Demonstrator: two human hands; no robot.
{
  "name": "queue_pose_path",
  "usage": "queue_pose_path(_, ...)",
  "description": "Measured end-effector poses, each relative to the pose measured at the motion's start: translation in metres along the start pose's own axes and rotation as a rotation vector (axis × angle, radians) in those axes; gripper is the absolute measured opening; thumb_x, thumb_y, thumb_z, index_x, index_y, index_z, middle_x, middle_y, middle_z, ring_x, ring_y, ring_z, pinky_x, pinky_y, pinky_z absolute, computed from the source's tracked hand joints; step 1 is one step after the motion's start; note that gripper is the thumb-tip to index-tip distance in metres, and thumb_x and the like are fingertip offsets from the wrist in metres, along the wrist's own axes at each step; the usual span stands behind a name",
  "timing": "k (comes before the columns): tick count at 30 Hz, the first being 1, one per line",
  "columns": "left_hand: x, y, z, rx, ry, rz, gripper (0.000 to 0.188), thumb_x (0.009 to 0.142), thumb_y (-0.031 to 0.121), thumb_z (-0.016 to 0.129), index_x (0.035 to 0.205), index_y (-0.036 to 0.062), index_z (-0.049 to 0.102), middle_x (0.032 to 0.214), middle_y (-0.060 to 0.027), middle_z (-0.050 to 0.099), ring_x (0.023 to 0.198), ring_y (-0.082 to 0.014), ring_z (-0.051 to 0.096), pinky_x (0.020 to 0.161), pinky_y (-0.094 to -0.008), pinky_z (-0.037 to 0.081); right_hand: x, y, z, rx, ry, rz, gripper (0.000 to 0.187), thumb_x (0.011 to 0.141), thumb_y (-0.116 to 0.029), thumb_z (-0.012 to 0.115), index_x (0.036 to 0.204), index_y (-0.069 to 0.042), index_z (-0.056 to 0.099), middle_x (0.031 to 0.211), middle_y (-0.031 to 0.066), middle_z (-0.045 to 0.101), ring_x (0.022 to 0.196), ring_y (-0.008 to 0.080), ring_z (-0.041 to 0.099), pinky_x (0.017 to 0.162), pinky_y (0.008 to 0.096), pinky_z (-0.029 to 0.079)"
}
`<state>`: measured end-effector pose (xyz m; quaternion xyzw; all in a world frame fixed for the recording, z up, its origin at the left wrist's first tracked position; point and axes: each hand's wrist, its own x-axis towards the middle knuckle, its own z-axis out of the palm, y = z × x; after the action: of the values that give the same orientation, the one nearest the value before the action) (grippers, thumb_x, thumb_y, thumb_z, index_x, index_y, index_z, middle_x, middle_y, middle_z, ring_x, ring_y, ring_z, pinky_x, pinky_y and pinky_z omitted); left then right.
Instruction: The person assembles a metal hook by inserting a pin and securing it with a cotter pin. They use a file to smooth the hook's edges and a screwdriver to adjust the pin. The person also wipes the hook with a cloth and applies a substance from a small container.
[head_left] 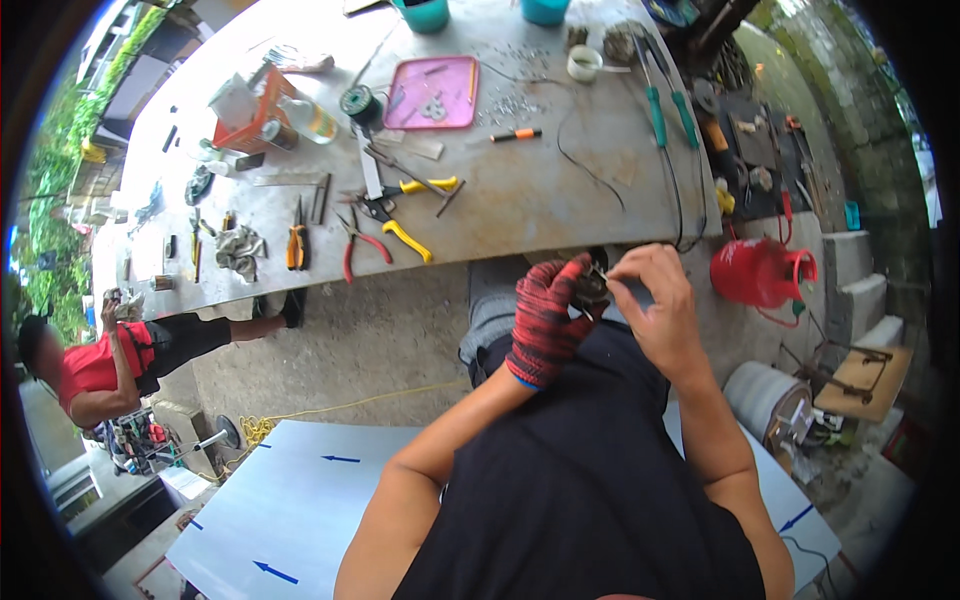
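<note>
My left hand [547, 322], in a red and black striped glove, is closed around a small dark metallic-looking piece [591, 291] just off the table's near edge, above my lap. Its kind cannot be made out. Bare, my right hand [662, 308] comes in from the other side, thumb and fingers pinched together right beside that piece. A thin pale sliver shows at the fingertips, too small to name. On the table close by lie yellow-handled snips [405, 238], red-handled pliers [364, 245] and orange-handled pliers [297, 246].
The metal-topped table [500, 215] carries a pink tray [425, 75], an orange basket [235, 134], a solder spool [358, 104] and two green-handled soldering irons [656, 118] with cables. A red gas cylinder [750, 272] stands right. Another person [110, 365] is at the left.
</note>
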<state>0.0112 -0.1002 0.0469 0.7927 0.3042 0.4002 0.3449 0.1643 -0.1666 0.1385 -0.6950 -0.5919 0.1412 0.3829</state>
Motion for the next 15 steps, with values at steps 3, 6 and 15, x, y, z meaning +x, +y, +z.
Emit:
queue_pose_path(3,-0.0009,-0.0004,-0.0023,-0.011,-0.015,-0.024,0.069,0.065,0.008,0.087,0.130,0.0060,0.064,0.105,-0.0154,0.068,0.092,-0.0338,0.066,0.079,-0.0438,0.055,0.0025,-0.0013,-0.0003,0.013,-0.003,0.014,0.015,0.081,0.001,0.076,0.093,-0.004,0.068,0.096,0.0101,0.064,0.092,0.0303,0.059,0.084,0.0400,0.047)
queue_pose_path(6,0.0021,0.0015,-0.0036,-0.012,-0.014,-0.025,0.068,0.067,0.008,0.087,0.131,0.0055,0.064,0.106,-0.0154,0.068,0.092,-0.0336,0.066,0.079,-0.0436,0.054,0.0041,-0.0008,-0.0011,0.009,-0.008,0.006,0.015,0.081,0.000,0.076,0.094,-0.004,0.069,0.096,0.0102,0.064,0.093,0.0299,0.059,0.083,0.0396,0.047)
queue_pose_path(15,0.0012,-0.0023,-0.0026,0.001,-0.018,-0.036,0.069,0.066,0.008,0.088,0.131,0.0093,0.064,0.108,-0.0126,0.068,0.096,-0.0327,0.065,0.082,-0.0426,0.055,0.0072,-0.0021,-0.0012,0.033,-0.003,0.018,0.014,0.082,-0.002,0.076,0.094,-0.004,0.068,0.096,0.0104,0.064,0.093,0.0301,0.058,0.084,0.0395,0.047)
